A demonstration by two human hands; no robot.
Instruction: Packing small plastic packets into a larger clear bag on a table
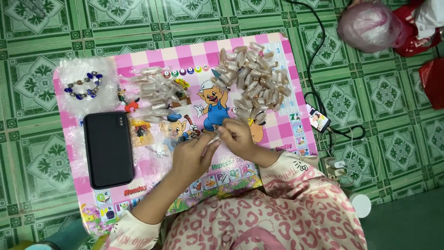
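Clear crinkly plastic, the small packet (213,140) pinched between left hand (192,155) and right hand (238,136) over the near middle of the pink checked worktop (277,134) looks light, soft and slippery, best gripped by its ends.

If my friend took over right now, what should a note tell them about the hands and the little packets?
Left hand: pinching one end of a small clear packet over the pink tray.
Right hand: gripping the other end of the same packet.
Big pile of packets: top right of the tray, just beyond the right hand.
Smaller pile: top middle-left.
Bead bracelet on plastic: top left corner.
Black phone: left side, untouched.
Done or left: cannot tell which pile is finished; one packet is in hand.
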